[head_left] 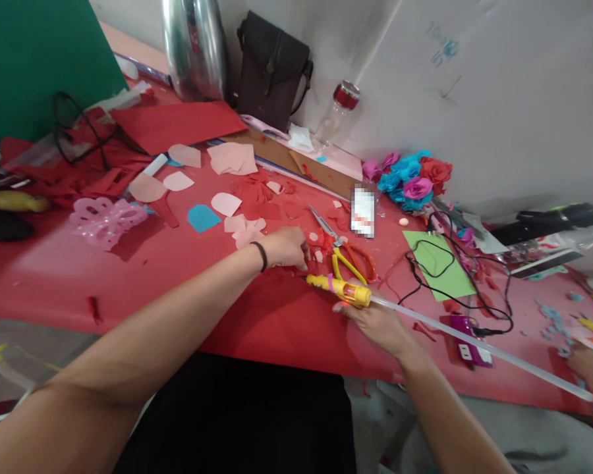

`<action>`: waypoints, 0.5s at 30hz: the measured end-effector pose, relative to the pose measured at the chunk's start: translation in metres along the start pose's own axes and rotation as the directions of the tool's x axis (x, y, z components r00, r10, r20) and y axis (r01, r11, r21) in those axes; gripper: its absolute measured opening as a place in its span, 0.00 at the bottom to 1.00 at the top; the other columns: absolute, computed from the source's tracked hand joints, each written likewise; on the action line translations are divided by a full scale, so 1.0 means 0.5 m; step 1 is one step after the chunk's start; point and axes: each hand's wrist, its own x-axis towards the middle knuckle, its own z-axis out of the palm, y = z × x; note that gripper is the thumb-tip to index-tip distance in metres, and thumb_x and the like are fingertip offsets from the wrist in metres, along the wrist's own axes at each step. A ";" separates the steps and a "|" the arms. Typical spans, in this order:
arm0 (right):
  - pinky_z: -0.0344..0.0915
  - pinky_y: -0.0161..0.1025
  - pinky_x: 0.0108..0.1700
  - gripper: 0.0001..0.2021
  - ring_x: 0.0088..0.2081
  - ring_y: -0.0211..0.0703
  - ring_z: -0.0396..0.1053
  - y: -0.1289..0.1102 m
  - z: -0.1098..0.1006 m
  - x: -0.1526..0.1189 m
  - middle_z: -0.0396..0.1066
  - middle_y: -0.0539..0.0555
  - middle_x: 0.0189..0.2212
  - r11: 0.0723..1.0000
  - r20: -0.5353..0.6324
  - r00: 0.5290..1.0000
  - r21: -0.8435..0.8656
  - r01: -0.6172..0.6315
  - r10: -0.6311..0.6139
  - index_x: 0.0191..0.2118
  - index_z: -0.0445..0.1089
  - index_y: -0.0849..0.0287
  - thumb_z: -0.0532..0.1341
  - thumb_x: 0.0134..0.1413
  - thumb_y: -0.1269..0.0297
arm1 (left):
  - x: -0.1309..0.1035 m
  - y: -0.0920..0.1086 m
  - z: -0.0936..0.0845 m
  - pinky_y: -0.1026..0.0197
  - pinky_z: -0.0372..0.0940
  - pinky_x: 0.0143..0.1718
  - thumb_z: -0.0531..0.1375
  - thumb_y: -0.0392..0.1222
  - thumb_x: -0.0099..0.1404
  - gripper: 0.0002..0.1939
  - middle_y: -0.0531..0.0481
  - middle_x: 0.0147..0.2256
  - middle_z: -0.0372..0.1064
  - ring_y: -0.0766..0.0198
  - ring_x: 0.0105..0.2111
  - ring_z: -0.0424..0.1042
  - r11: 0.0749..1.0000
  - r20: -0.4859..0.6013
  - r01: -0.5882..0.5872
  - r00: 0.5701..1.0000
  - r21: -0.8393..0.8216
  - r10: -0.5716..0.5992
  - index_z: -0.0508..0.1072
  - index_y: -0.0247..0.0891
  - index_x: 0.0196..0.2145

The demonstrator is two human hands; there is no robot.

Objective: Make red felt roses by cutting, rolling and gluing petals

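A yellow hot glue gun [343,289] lies in my right hand [375,324], whose fingers wrap round it from below. From its back end a long, whitish glue stick [479,345] reaches far to the right. My left hand [287,247], with a dark band at the wrist, is bent down over small red paper scraps just left of the nozzle. Its fingers are closed, and what they pinch is hidden. Scissors [344,255] with yellow and orange handles lie open behind the glue gun. Near my left hand are pink paper petals [246,230] and a blue petal [203,218].
A phone [362,212] and a bunch of paper roses [412,179] stand farther back. On the right, a black cable runs over green paper [437,264] to a purple power strip [469,342]. Another person's hand [590,362] is at the far right. A pink crown [107,221] lies left.
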 end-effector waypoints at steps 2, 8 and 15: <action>0.69 0.45 0.38 0.16 0.35 0.47 0.71 -0.002 -0.003 0.002 0.73 0.51 0.32 0.999 0.032 0.999 -0.032 0.015 -0.014 0.31 0.75 0.47 0.55 0.58 0.47 | -0.004 0.007 -0.005 0.66 0.56 0.23 0.65 0.32 0.44 0.05 0.52 0.19 0.70 0.67 0.20 0.65 0.996 0.051 0.004 0.999 0.085 -0.008 0.77 0.35 0.23; 0.69 0.43 0.35 0.20 0.34 0.48 0.71 -0.001 -0.009 0.002 0.73 0.53 0.31 0.997 0.062 0.998 -0.078 0.008 -0.003 0.32 0.75 0.49 0.51 0.59 0.44 | -0.007 0.015 -0.010 0.66 0.59 0.27 0.64 0.35 0.48 0.11 0.47 0.28 0.76 0.64 0.27 0.70 0.976 0.091 -0.003 0.996 0.217 -0.017 0.78 0.33 0.33; 0.68 0.47 0.43 0.20 0.39 0.50 0.71 0.010 -0.015 -0.008 0.74 0.54 0.36 0.993 0.050 0.998 -0.117 -0.020 0.026 0.33 0.76 0.48 0.51 0.59 0.46 | -0.007 0.015 -0.011 0.66 0.58 0.28 0.64 0.34 0.49 0.09 0.47 0.29 0.76 0.64 0.28 0.70 0.973 0.101 -0.048 0.995 0.227 0.025 0.78 0.33 0.31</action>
